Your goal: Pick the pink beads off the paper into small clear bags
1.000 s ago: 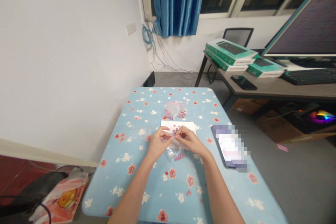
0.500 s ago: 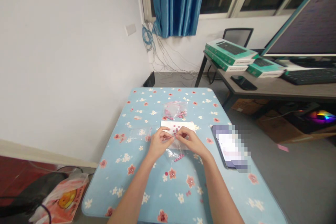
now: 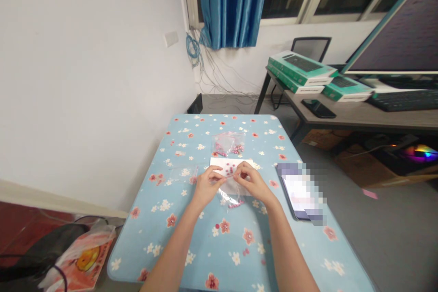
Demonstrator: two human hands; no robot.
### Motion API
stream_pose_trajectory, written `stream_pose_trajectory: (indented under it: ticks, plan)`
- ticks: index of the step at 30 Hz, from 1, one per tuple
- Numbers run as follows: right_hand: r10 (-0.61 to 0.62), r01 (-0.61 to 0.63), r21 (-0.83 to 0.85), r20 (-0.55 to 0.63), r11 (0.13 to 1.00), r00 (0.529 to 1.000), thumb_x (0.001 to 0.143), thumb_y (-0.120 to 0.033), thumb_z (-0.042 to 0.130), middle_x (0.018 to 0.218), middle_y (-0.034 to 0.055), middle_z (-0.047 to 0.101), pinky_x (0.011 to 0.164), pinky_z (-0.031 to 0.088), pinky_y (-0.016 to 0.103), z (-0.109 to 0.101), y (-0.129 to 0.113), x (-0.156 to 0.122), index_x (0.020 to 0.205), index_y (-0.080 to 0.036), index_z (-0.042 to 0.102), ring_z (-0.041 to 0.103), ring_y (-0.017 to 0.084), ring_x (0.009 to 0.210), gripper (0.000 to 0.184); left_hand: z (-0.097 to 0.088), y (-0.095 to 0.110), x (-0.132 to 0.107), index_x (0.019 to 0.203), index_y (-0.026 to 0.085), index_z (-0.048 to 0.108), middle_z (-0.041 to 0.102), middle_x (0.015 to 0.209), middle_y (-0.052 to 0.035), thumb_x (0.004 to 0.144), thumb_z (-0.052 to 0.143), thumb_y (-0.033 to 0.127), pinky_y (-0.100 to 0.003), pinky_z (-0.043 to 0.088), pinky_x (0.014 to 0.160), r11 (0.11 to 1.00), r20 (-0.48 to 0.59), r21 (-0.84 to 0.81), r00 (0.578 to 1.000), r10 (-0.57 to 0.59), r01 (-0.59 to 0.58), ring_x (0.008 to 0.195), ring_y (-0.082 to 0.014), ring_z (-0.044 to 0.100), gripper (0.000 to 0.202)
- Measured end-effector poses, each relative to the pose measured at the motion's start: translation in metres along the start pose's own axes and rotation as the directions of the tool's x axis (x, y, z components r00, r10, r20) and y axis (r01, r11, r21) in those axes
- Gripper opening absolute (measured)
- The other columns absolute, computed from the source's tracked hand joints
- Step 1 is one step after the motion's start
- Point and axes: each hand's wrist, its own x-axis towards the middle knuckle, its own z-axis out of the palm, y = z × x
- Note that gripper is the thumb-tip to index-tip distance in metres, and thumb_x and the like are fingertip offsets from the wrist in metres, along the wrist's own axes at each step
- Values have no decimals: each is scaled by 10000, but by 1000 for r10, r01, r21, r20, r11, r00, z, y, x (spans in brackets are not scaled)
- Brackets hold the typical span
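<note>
Over a white sheet of paper (image 3: pixel 216 162), my left hand (image 3: pixel 208 186) pinches a thin strand (image 3: pixel 228 176) between thumb and forefinger. My right hand (image 3: pixel 252 181) is closed on the strand's other side, a short gap from the left. Whether a bead sits at the fingertips is too small to tell. Several dark pink beads (image 3: pixel 231 169) lie loose on the paper just beyond the fingers. Below the hands is a crumpled clear plastic bag (image 3: pixel 226 197), with a short row of pink beads (image 3: pixel 236 204) beside it.
Another clear bag of pink beads (image 3: pixel 228 144) lies beyond the paper on the flowered table (image 3: pixel 153 237). A phone (image 3: pixel 301 191) rests at the right edge, and a clear thin packet (image 3: pixel 194 174) lies left. A desk with keyboard boxes (image 3: pixel 301 70) stands at right.
My right hand has shifted slightly right, widening the gap between the fingertips along the strand. The row of beads below has moved a little right; my left hand stays nearly still.
</note>
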Motion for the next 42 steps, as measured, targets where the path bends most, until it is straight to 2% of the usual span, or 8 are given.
stream_pose_trajectory:
  ticks: [4, 10, 14, 24, 28, 31, 38, 42]
  plan:
    - [13, -13, 8, 1, 1000, 1000, 827, -320, 561, 801, 12, 465, 619, 366, 272, 0, 0, -1, 685, -191, 548, 456, 137, 692, 192, 0, 1, -1, 790, 198, 545, 668, 658, 21, 707, 666, 184, -237, 451, 663, 999, -22, 51, 1000, 9, -8, 682, -154, 658, 147]
    - [10, -10, 2, -28, 1000, 1000, 820, -306, 561, 788, 15, 480, 622, 367, 275, -4, 6, 0, 684, -193, 560, 460, 143, 694, 176, -2, 2, -1, 1058, 218, 557, 711, 771, -5, 734, 652, 207, -258, 461, 710, 998, 43, 53, 999, 21, -23, 737, -161, 662, 338]
    - [15, -15, 2, -54, 1000, 998, 811, -336, 572, 785, 23, 507, 628, 373, 275, -11, 12, 0, 672, -190, 572, 480, 151, 715, 202, -3, -1, 0, 937, 199, 590, 662, 648, 24, 745, 624, 211, -246, 457, 669, 998, 31, 53, 999, 29, -31, 644, -140, 629, 195]
    - [173, -205, 125, 230, 971, 958, 782, -427, 604, 589, -13, 517, 488, 323, 233, -8, 11, -5, 694, -166, 609, 427, 102, 528, 276, -5, 3, 3, 1040, 181, 563, 710, 793, -39, 710, 693, 288, -273, 488, 736, 986, -71, -168, 997, 1, -13, 728, -153, 655, 370]
    - [197, -192, 230, -2, 954, 980, 742, -466, 628, 587, -13, 530, 490, 337, 236, -12, 21, 10, 751, -167, 607, 441, 105, 516, 299, -15, 3, 8, 1071, 182, 540, 685, 1017, -97, 729, 682, 312, -281, 484, 783, 967, -262, -232, 964, 41, -104, 826, -151, 646, 392]
    - [260, -190, 266, -262, 945, 929, 697, -488, 643, 611, 2, 570, 505, 359, 243, -18, 31, 36, 768, -167, 601, 461, 108, 513, 331, -23, 0, 12, 988, 175, 567, 691, 883, -65, 734, 672, 330, -264, 480, 738, 969, -368, -222, 930, 22, -111, 787, -151, 642, 316]
    - [290, -263, 123, -456, 957, 841, 610, -560, 619, 633, 61, 628, 540, 397, 286, -29, 48, 104, 820, -138, 633, 528, 162, 551, 471, -23, -6, 15, 908, 164, 594, 656, 749, -22, 729, 671, 315, -243, 465, 694, 978, -374, -190, 927, 14, -92, 706, -136, 618, 246]
    - [223, -292, -20, -598, 956, 770, 618, -522, 616, 918, 126, 664, 634, 417, 324, -41, 52, 105, 977, -141, 636, 553, 184, 667, 524, -24, -7, 16, 912, 162, 593, 651, 755, -23, 730, 665, 300, -238, 458, 686, 978, -377, -188, 926, 9, -86, 706, -134, 608, 240]
